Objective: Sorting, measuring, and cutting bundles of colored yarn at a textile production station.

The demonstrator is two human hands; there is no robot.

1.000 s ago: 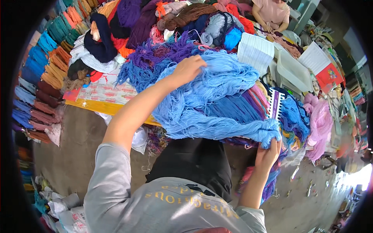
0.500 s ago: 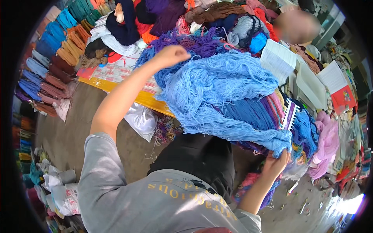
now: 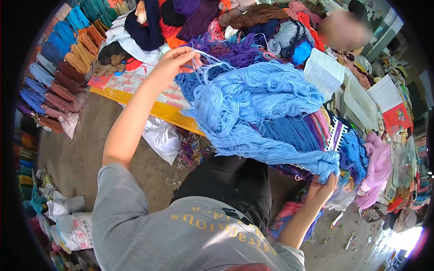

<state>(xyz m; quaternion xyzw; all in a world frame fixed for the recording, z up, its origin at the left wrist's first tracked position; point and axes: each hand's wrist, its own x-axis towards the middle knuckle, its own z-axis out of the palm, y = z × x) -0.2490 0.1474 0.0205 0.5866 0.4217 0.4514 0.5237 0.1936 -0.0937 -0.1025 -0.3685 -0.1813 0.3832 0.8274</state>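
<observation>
A large, loose light-blue skein of yarn (image 3: 262, 92) lies spread over the table in front of me. My left hand (image 3: 180, 62), raised beyond the skein's far left side, pinches a few pale blue strands that stretch taut back into the pile. At the near right, my right hand (image 3: 322, 189) grips the gathered, bunched end of the same skein; part of its fingers is hidden beneath the yarn. Dark blue threads (image 3: 289, 132) show below the skein, beside a white toothed strip (image 3: 335, 134) with a purple band.
Purple and blue yarn (image 3: 242, 49) is heaped behind the skein, with dark hanks further back. Yellow edging (image 3: 149, 108) runs along the table front. A white bag (image 3: 160, 141) sits under it. Pink yarn (image 3: 377, 160) hangs at right, near a plastic tray (image 3: 360, 97) and paper sheets (image 3: 324, 72).
My left hand has drawn back left from the purple yarn, and pale blue strands now stretch from its fingers. The right hand stays on the skein's end.
</observation>
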